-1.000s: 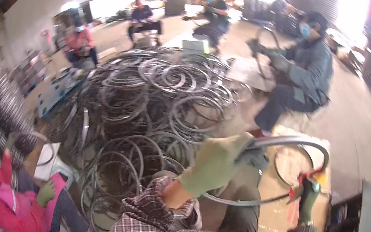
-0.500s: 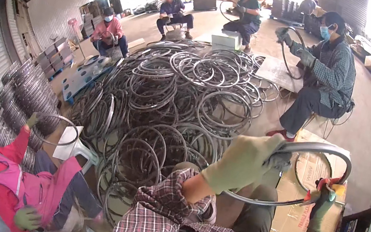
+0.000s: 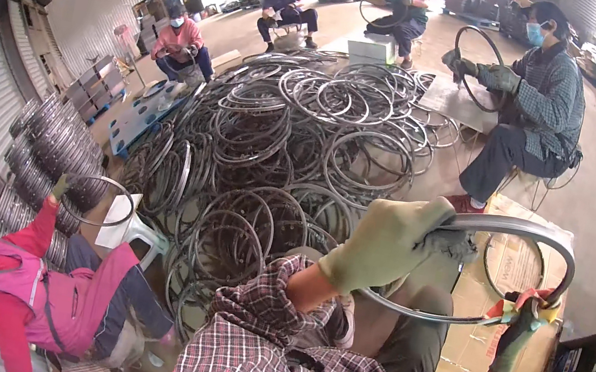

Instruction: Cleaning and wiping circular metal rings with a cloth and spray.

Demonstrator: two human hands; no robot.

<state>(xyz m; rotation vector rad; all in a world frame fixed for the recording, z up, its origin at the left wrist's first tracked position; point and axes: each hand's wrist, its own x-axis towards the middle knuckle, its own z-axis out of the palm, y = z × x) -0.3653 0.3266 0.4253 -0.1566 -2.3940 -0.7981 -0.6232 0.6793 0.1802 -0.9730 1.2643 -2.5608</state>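
I hold a grey metal wheel rim (image 3: pixel 568 261) in front of me, tilted, above my knee and a sheet of cardboard. My left hand (image 3: pixel 393 241), in a pale yellow-green glove, is closed on the rim's near-left upper side with a wad of dark grey cloth (image 3: pixel 455 245) against the metal. At the rim's right side my right hand (image 3: pixel 521 330), in a darker glove, is closed on it with a red and yellow rag (image 3: pixel 544 303) between. Part of the rim's left side is hidden behind my left hand.
A large heap of rims (image 3: pixel 278 119) lies ahead. Another rim (image 3: pixel 490 272) rests on the cardboard (image 3: pixel 464 351). Co-workers sit around the heap, one with a rim (image 3: pixel 459 63) at right, one with a rim (image 3: pixel 129 196) at left. Stacked rims (image 3: pixel 57 151) and a blue pallet (image 3: pixel 135 121) stand left.
My hands keep hold of the rim and have barely shifted with it. The right-hand co-worker has turned their rim. At lower left, the near co-worker's lower gloved hand no longer shows.
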